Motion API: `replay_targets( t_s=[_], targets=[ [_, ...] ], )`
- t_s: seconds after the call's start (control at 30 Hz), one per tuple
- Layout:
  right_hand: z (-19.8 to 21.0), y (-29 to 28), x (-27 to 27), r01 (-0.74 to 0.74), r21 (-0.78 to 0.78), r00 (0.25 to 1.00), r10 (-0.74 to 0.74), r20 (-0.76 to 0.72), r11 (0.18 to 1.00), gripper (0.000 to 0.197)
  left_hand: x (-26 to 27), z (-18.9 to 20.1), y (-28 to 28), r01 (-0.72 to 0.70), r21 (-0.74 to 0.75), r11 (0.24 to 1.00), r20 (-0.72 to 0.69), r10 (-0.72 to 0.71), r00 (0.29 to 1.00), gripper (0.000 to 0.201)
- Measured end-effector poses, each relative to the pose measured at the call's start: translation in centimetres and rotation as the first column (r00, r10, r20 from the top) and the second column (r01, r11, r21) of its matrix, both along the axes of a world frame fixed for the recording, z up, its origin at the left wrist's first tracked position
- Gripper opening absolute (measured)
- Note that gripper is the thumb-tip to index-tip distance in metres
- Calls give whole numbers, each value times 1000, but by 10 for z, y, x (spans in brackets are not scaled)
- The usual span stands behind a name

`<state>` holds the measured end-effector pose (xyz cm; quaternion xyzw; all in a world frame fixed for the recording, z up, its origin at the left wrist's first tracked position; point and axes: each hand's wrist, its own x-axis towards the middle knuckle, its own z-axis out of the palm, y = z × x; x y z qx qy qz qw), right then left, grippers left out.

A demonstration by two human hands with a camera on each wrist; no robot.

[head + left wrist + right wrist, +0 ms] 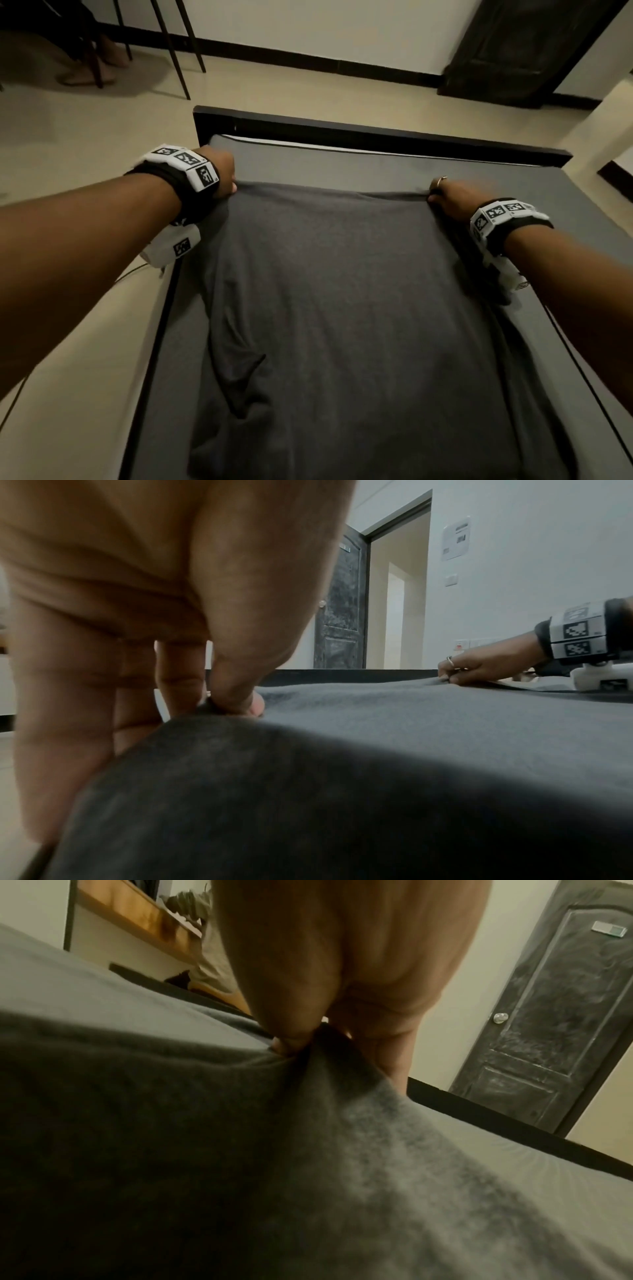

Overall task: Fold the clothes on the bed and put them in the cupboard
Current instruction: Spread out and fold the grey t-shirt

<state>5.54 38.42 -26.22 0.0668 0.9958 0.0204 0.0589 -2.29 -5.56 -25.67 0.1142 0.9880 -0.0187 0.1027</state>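
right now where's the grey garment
Head view: the garment lies spread on the bed, its far corners pinched by the left hand and right hand.

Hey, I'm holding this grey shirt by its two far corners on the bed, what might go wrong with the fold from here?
1. The left hand and right hand only pinch small bits of the grey shirt, so a corner may slip out.
2. Creases run down the shirt's left side; folding now could press them in.
3. That left corner sits near the bed edge, so cloth might slide off.
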Motion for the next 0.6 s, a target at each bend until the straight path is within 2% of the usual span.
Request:
replay_targets(
  t_s=[0.13, 0.37, 0.47, 0.53, 0.6],
  targets=[
    [-7, -2, -30, 11, 53, 1000, -12, 19, 999, 23, -36, -11, -2, -17, -57, 998, 2, 18, 1000, 35],
    [-12, -2, -42, 48, 75, 999, -50, 18, 996, 26, -53, -33, -11, -97, -9, 995, -108, 96, 990, 40],
    [1, 2, -32, 85, -16, 996, -84, 38, 996, 36, -42, -34, -13, -94, 10, 995, -105, 95, 990, 42],
    [14, 9, -18, 157, -127, 984, -145, 99, 979, 55, -28, -20, -10, -80, 48, 996, -66, 84, 994, 45],
    [23, 9, 7, 234, -260, 965, -191, 181, 937, 72, -2, 3, -5, -54, 56, 997, -3, 54, 999, 59]
  ],
)
